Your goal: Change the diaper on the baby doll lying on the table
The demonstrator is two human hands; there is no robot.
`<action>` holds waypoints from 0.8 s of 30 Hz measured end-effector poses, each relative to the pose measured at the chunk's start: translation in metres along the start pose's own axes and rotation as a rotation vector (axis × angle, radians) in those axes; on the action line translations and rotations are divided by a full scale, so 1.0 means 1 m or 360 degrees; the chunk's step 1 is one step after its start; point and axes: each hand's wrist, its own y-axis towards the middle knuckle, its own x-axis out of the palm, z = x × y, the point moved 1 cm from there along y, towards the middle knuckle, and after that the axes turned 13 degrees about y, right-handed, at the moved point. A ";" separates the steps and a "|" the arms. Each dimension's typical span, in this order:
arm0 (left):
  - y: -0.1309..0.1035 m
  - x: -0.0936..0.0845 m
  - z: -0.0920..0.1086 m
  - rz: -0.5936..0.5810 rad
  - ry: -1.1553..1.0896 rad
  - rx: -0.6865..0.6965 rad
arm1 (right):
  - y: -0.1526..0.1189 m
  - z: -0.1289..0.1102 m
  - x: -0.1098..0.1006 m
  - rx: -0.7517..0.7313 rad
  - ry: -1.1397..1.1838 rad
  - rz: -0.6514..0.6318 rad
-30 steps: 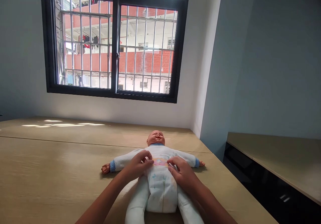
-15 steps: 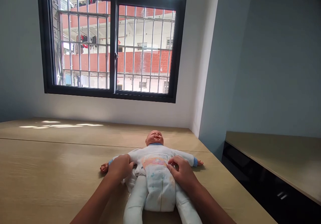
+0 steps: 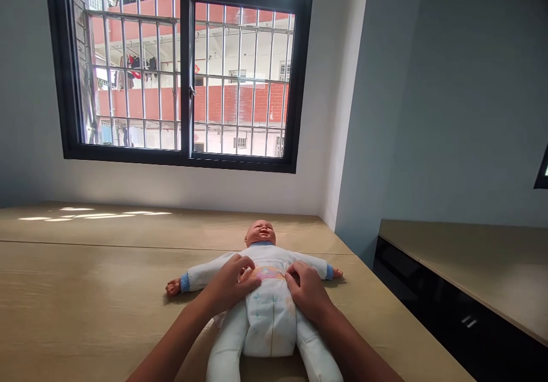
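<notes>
White diaper (image 3: 272,328), 1, on 1 doll (image 3: 260,233), between left hand (image 3: 231,284), just returned from near the blue cuff (image 3: 185,282), and right hand (image 3: 309,289), fingers (image 3: 245,261) bent at opposite waistband (image 3: 268,274) edges, so both sides are now attended; whether they grip, cannot tell.

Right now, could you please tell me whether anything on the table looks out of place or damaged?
Nothing stands out as misplaced or damaged. The doll lies face up on the table, arms spread, the diaper over its front. The left hand and right hand are at the diaper's waist, partly hiding it.
</notes>
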 end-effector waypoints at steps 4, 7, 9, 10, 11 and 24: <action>0.002 -0.001 -0.002 -0.0006 0.0007 -0.0005 | 0.001 0.000 0.000 0.0052 -0.0048 0.0066; 0.003 0.000 -0.003 -0.0017 -0.0004 -0.0007 | 0.001 0.000 0.000 0.0081 -0.0090 0.0079; 0.003 0.001 -0.003 -0.0020 0.0000 -0.0009 | 0.001 0.000 0.000 0.0088 -0.0110 0.0085; 0.003 0.001 -0.003 -0.0020 0.0003 -0.0009 | 0.001 0.000 0.000 0.0092 -0.0117 0.0090; 0.003 0.001 -0.003 -0.0019 0.0006 -0.0011 | 0.001 0.000 0.001 0.0099 -0.0121 0.0096; 0.002 -0.003 0.000 -0.0025 -0.0019 -0.0028 | 0.007 0.015 -0.026 0.0420 -0.0506 0.0228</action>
